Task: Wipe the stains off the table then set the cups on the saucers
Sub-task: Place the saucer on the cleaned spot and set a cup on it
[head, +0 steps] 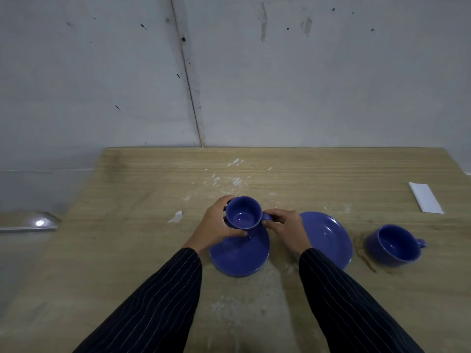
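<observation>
1. Both hands are on the first cup (243,212), and it sits over the far edge of the left saucer (239,253), not the middle. Set down here, it could tip the saucer or slide off the rim onto the worktop (127,225).
2. Stains are the other worry: white smears (235,180) show beyond the cup and a brown streak (364,253) lies between the right saucer (328,238) and the second cup (393,244). In my judgement the wiping is unfinished, and crockery set over dirt would have to move again.
3. The left hand (219,222) wraps the cup's body from the left, fingers curled around the far side, thumb low across the front: a closed grip on the cup.
4. The right hand (284,225) pinches the handle, knuckles up, wrist over the right saucer's near-left rim; a careless pull back could nudge it.
5. The folded white cloth (425,197) lies well apart at the far right, with nothing touching it.
6. The second cup stands upright on bare worktop, right of its saucer, handle pointing right.
</observation>
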